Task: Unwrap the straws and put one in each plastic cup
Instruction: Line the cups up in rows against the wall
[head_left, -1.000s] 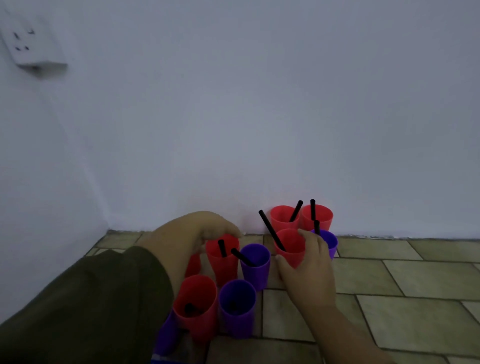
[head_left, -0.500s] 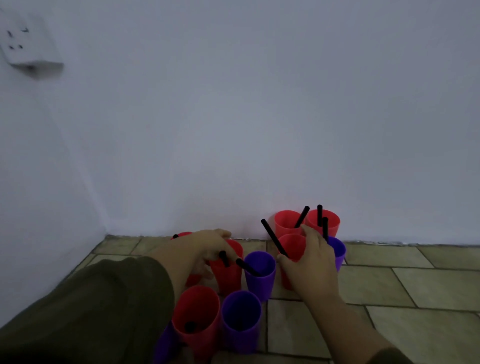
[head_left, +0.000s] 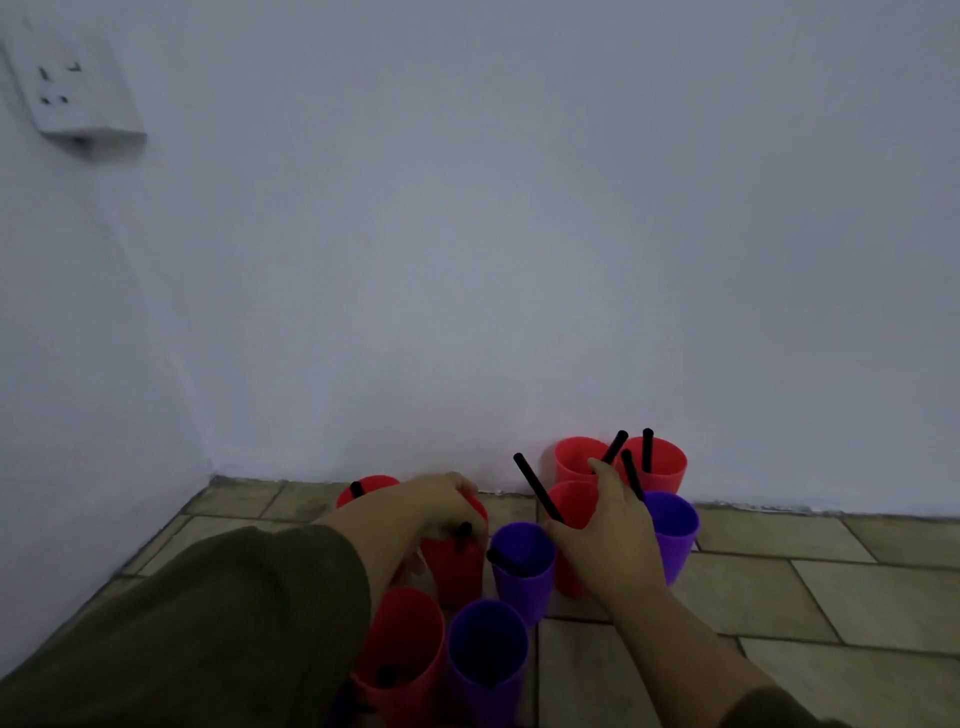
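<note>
Several red and purple plastic cups stand on the tiled floor by the wall, most with a black straw in them. My left hand (head_left: 434, 506) wraps over the rim of a red cup (head_left: 457, 574) holding a short black straw (head_left: 462, 535). My right hand (head_left: 605, 538) grips another red cup (head_left: 571, 501) with a long slanted straw (head_left: 537, 488). Between them a purple cup (head_left: 522, 571) holds a straw. Two red cups (head_left: 576, 457) (head_left: 662, 462) stand at the wall, a purple cup (head_left: 672, 525) to the right. Nearest me stand a red cup (head_left: 405, 649) and a purple cup (head_left: 485, 654).
White walls meet in a corner at the left, close behind the cups. A wall socket (head_left: 78, 93) sits high on the left wall. Another red cup (head_left: 366, 486) peeks out behind my left wrist. Tiled floor (head_left: 805, 587) extends to the right.
The view dropped slightly, so the cups sit lower in frame. My left hand slid over the red cup's rim. My right hand stays on its red cup.
</note>
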